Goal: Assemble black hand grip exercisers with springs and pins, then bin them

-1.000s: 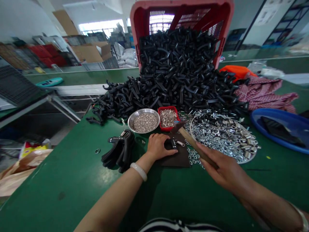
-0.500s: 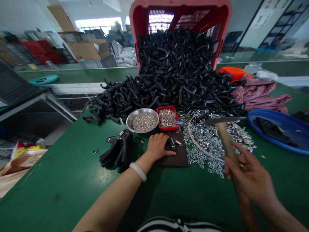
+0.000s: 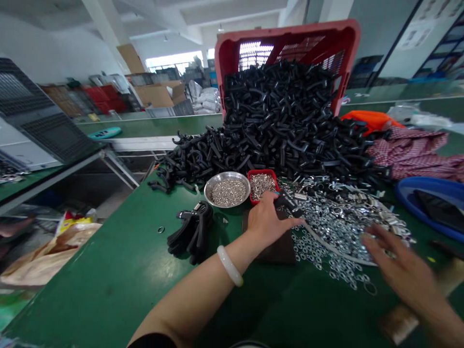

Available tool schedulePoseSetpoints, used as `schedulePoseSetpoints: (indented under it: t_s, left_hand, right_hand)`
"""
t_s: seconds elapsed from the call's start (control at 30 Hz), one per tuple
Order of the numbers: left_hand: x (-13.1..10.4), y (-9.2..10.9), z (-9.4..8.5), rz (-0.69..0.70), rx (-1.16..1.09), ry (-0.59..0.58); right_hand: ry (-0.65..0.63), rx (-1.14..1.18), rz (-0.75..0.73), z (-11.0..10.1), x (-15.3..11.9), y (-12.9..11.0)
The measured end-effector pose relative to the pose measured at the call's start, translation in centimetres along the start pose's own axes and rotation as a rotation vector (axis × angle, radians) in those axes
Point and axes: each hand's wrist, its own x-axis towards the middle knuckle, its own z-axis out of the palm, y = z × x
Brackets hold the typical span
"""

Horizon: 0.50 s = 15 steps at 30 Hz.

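My left hand (image 3: 266, 220), with a white bangle on its wrist, is closed on a black curved handle piece (image 3: 292, 205). A small metal spring (image 3: 300, 196) shows at the piece's far side. Below this hand a dark square pad (image 3: 273, 249) lies on the green table. My right hand (image 3: 402, 266), blurred, hovers at the right edge of the loose metal rings (image 3: 326, 227) with its fingers apart. Partly behind it, a wooden-handled hammer (image 3: 398, 324) lies low on the right, no longer in its grip.
Black handle pieces (image 3: 268, 130) spill from a tilted red crate (image 3: 286, 31). A metal bowl (image 3: 207, 193) and a red tray (image 3: 250, 191) hold small metal parts. Several black pieces (image 3: 192, 232) are grouped at left. A blue basin (image 3: 404, 191) stands right.
My right hand has let go of the hammer, which is now lower right, and reached towards the rings. My left hand has lifted the black handle piece off the pad, moving right.
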Motion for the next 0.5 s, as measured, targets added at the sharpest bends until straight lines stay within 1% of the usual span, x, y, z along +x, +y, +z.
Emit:
schedulePoseSetpoints:
  t_s: [0.03,0.07,0.1,0.13,0.17,0.2,0.23,0.27,0.3,0.33,0.37,0.4,0.43,0.5]
  left_hand:
    - [0.1,0.7,0.2,0.043,0.017,0.007]
    - [0.2,1.3,0.3,0.093,0.043,0.006]
    - [0.5,1.8,0.5,0.142,0.075,0.004]
    - [1.0,1.9,0.5,0.19,0.107,-0.006]
    - [1.7,1.8,0.3,0.229,0.139,-0.025]
    - [2.7,1.4,0.0,0.245,0.177,-0.049]
    - [4.1,0.6,-0.7,0.25,0.223,-0.076]
    - [5.6,-0.4,-1.5,0.227,0.289,-0.109]
    - [7.4,-1.7,-2.5,0.147,0.396,-0.093]
    - [9.3,-3.2,-3.6,0.103,0.52,-0.068]
    - [11.1,-4.7,-4.6,0.066,0.648,-0.081]
    - [12.8,-6.1,-5.4,0.086,0.768,-0.121]
    - [14.4,-7.4,-6.0,0.108,0.808,-0.155]
    - [16.9,-9.5,-6.0,0.126,0.857,-0.201]
  right_hand:
    - [-0.035,0.195,0.152,2.9,0.9,-2.8]
    - [-0.103,0.436,0.259,5.6,1.9,-5.2]
    - [-0.126,0.626,0.338,8.1,3.1,-7.2]
    - [-0.076,0.751,0.386,10.2,4.4,-8.6]
    - [-0.012,0.843,0.425,11.8,5.6,-9.5]
    - [0.032,0.906,0.454,12.8,6.7,-9.8]
    - [0.061,0.95,0.472,13.5,7.6,-9.7]
    - [0.061,0.981,0.487,13.8,8.2,-9.3]
    - [0.045,0.998,0.502,13.8,8.6,-8.8]
    - [0.021,1.0,0.517,13.6,8.8,-8.2]
    - [-0.007,0.991,0.531,13.2,8.7,-7.8]
    - [-0.028,0.972,0.545,12.8,8.4,-7.5]
    - [-0.046,0.945,0.557,12.4,7.9,-7.3]
    - [-0.065,0.889,0.557,11.6,6.9,-7.3]
